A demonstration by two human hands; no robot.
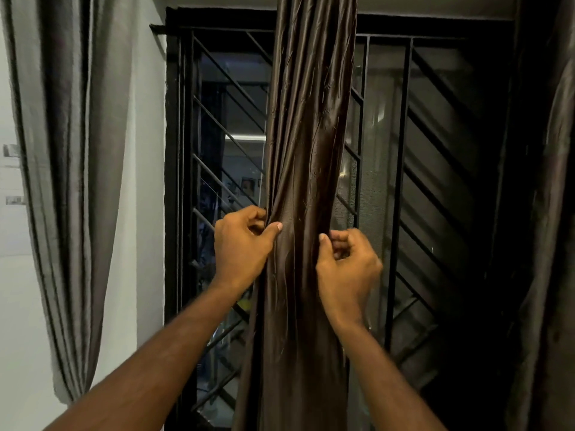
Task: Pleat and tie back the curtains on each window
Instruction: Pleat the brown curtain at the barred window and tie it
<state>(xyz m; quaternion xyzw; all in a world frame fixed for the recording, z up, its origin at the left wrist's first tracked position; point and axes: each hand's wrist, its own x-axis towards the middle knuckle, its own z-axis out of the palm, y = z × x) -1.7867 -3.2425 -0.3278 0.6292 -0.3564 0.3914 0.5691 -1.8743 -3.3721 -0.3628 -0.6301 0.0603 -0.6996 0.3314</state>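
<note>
A shiny dark brown curtain hangs gathered into a narrow bundle in front of the middle of the window. My left hand pinches the bundle's left edge between thumb and curled fingers. My right hand grips folds on the bundle's right side, thumb in front and fingers curled behind. Both hands sit at about the same height, roughly mid-frame. Below them the cloth hangs straight down out of view.
Behind the curtain is a black window frame with a slanted metal grille. A grey curtain hangs gathered at the left against a white wall. Another dark brown curtain hangs at the far right edge.
</note>
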